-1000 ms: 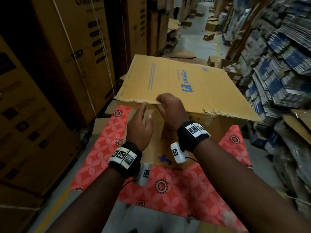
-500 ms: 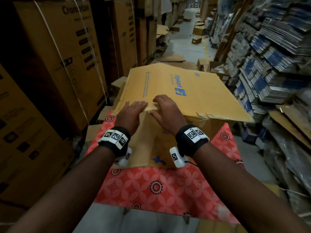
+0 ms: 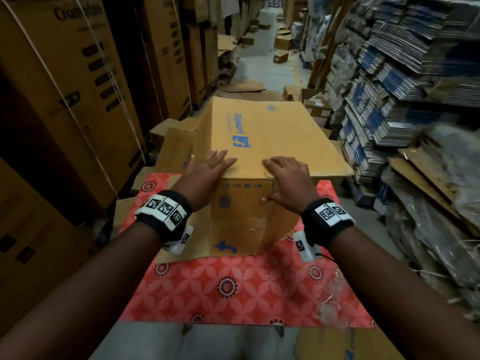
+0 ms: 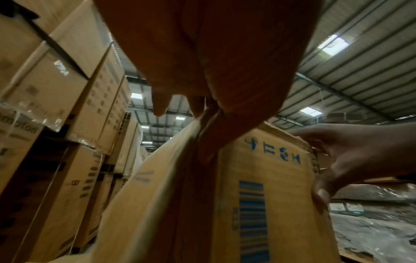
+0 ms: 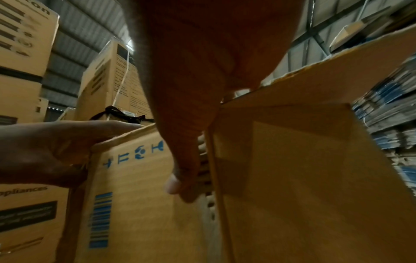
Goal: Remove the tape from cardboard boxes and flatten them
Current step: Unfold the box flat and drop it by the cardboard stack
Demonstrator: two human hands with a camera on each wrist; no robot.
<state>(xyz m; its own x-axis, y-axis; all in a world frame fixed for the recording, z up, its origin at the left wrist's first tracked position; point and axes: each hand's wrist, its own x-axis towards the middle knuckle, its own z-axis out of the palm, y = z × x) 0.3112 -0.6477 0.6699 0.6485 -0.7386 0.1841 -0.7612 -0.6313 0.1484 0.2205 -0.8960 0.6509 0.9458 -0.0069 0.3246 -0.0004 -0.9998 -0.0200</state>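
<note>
Two hands [image 3: 211, 170] on box [image 3: 272, 136] (long axis pointing away)

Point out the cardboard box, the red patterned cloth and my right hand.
cardboard box [image 3: 272, 131]: head view, on its top panel.
red patterned cloth [image 3: 233, 287]: head view, on a bare part near the front.
right hand [image 3: 288, 175]: head view, on its back.

Matt tan corrugated cardboard box [image 3: 272, 141] with blue print and a frayed, torn near edge; red patterned cloth [image 3: 233, 287] beneath, smooth; crinkled glossy clear plastic film [image 3: 330, 305] on cloth; black fabric wristbands [image 3: 166, 216].
</note>
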